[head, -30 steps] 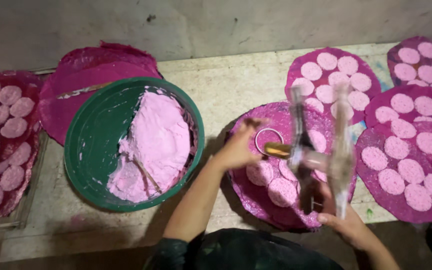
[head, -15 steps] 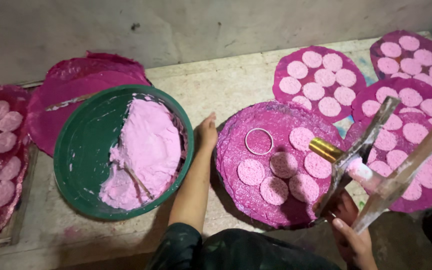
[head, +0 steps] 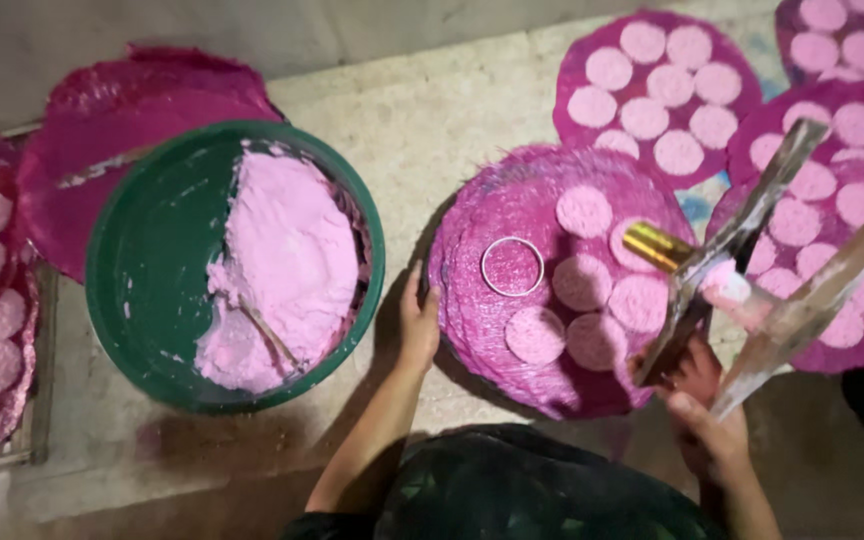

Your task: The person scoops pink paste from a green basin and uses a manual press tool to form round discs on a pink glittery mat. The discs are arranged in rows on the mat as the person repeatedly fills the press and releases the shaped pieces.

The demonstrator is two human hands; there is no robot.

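You're looking down on a pale, speckled stone floor [head: 452, 110], stained pink in spots. A plain grey wall [head: 352, 30] runs along the top edge. The light is dim, with soft shadows nearest you.

pale stone floor [head: 452, 110] under you, green basin [head: 142, 260] of pink paste on it, magenta round mat [head: 552, 370] just beside the basin with pink discs and a metal ring [head: 512, 266], more disc-covered mats [head: 652, 90] beyond, wire rack [head: 37, 400] at your left
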